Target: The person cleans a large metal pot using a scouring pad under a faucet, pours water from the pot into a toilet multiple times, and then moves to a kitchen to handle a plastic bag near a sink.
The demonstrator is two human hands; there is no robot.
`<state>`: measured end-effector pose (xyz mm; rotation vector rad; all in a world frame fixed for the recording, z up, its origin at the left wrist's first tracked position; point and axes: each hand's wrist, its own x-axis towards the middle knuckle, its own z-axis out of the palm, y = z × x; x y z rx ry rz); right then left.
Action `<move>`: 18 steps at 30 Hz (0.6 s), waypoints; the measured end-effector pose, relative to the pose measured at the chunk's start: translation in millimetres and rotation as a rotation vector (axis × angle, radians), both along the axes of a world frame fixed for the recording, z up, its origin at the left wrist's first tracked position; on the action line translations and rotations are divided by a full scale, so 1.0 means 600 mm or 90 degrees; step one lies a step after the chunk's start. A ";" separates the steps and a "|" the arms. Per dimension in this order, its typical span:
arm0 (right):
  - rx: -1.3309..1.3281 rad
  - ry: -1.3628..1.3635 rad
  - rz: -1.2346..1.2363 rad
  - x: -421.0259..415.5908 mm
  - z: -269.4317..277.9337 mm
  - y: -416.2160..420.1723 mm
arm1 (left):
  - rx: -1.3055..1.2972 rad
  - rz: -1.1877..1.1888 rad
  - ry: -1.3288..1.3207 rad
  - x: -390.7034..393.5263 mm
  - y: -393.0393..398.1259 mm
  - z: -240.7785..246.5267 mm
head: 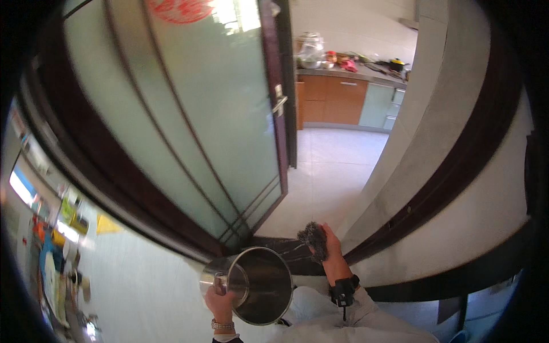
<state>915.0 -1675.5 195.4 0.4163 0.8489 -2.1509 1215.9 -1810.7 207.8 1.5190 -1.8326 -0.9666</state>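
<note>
A tall stainless steel pot hangs tilted in front of me, its mouth turned up and to the right. My left hand grips the side handle of this pot. The inside looks dark, and I cannot tell whether anything lies in it. To the right, apart from the pot, my right hand holds a grey steel wool scourer. The scourer sticks out past the fingers, over the dark door threshold.
A frosted-glass door with a metal lever handle stands ajar ahead. Through the doorway is a kitchen counter with cluttered items. A wall with a dark frame bounds the right. Various household things line the far left.
</note>
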 end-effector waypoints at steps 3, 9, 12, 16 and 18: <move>0.043 0.022 -0.068 -0.098 -0.045 -0.031 | -0.011 -0.118 0.013 -0.149 -0.102 -0.003; -0.004 0.065 -0.172 -0.306 -0.138 -0.110 | -0.041 -0.289 0.024 -0.465 -0.210 0.021; -0.049 0.064 -0.204 -0.404 -0.064 -0.178 | -0.065 -0.328 0.000 -0.604 -0.271 0.029; 0.050 0.137 -0.256 -0.570 -0.004 -0.191 | 0.000 -0.406 0.099 -0.816 -0.301 0.031; 0.082 0.168 -0.326 -0.650 0.002 -0.194 | 0.040 -0.427 0.138 -0.923 -0.312 0.038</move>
